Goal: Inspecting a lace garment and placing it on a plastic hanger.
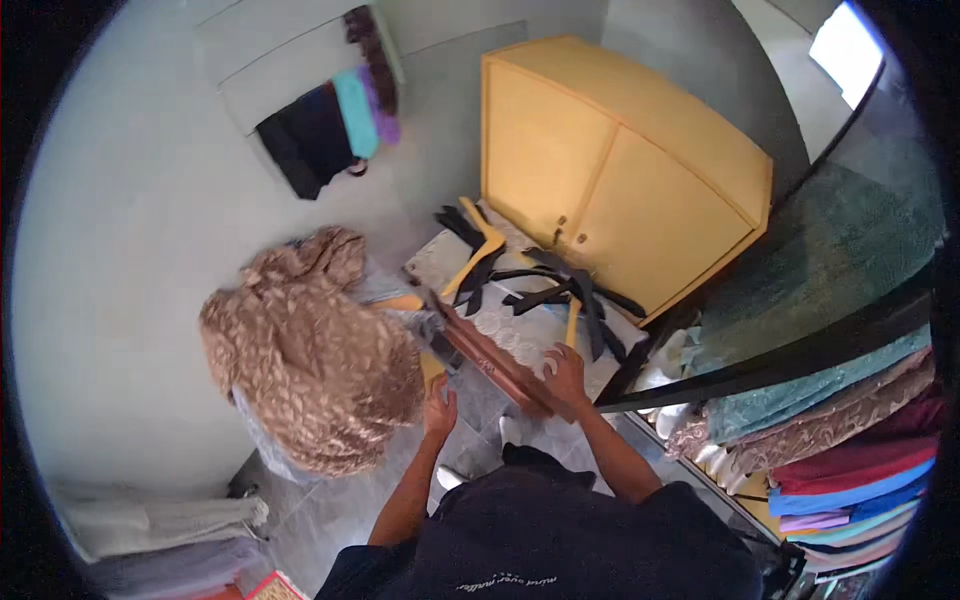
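My left hand is raised at the lower end of a yellow hanger, beside a large bundle of patterned brown fabric; whether it grips the hanger is unclear. Over a low surface with a pale patterned cover, my right hand has its fingers apart and curved, close to the end of another yellow hanger. Between both hands runs a long reddish-brown piece, slightly blurred. Several black hangers and a yellow hanger lie loosely on the cover.
A yellow two-door cabinet stands behind the covered surface. Black, turquoise and purple clothes hang on the wall at upper left. Many coloured garments hang at right below a dark-framed glass panel. Pale garments are at lower left.
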The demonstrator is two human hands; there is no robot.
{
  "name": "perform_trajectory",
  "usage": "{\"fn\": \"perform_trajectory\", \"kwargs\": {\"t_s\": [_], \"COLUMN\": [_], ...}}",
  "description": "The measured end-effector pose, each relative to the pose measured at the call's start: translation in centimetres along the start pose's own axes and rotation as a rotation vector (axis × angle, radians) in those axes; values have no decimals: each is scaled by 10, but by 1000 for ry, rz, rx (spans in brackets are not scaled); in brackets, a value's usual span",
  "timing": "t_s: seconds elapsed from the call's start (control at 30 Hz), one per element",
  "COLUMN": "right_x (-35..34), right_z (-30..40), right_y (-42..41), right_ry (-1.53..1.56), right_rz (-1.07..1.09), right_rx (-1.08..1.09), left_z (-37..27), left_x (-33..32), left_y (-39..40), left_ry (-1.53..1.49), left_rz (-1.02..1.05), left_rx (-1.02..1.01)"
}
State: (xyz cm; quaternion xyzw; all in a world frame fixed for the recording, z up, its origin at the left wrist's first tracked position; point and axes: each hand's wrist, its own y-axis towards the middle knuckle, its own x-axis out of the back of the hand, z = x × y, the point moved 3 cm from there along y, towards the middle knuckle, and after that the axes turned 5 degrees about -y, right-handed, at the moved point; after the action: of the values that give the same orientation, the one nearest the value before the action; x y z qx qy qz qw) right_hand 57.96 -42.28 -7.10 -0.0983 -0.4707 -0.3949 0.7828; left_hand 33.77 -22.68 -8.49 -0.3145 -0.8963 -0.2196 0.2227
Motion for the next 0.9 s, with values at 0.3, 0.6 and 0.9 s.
{"fn": "perform_trajectory", "kwargs": {"t_s": [0.3, 0.6, 0.9], "right_x": [32, -8, 31], "right_z": [-159, -179, -167], "right_y": [144, 176, 170], "right_ry": [-472, -483, -421], "right_rz": [-203, 191, -84], "right_rx": [-358, -457, -382], "left_z": [-53, -28, 1], "left_x": [-119, -84, -37], "left_y": [97, 45, 7], "left_ry": [-39, 44, 81], "left_rz": [133, 85, -146], "left_rx": [-41, 169, 271]}}
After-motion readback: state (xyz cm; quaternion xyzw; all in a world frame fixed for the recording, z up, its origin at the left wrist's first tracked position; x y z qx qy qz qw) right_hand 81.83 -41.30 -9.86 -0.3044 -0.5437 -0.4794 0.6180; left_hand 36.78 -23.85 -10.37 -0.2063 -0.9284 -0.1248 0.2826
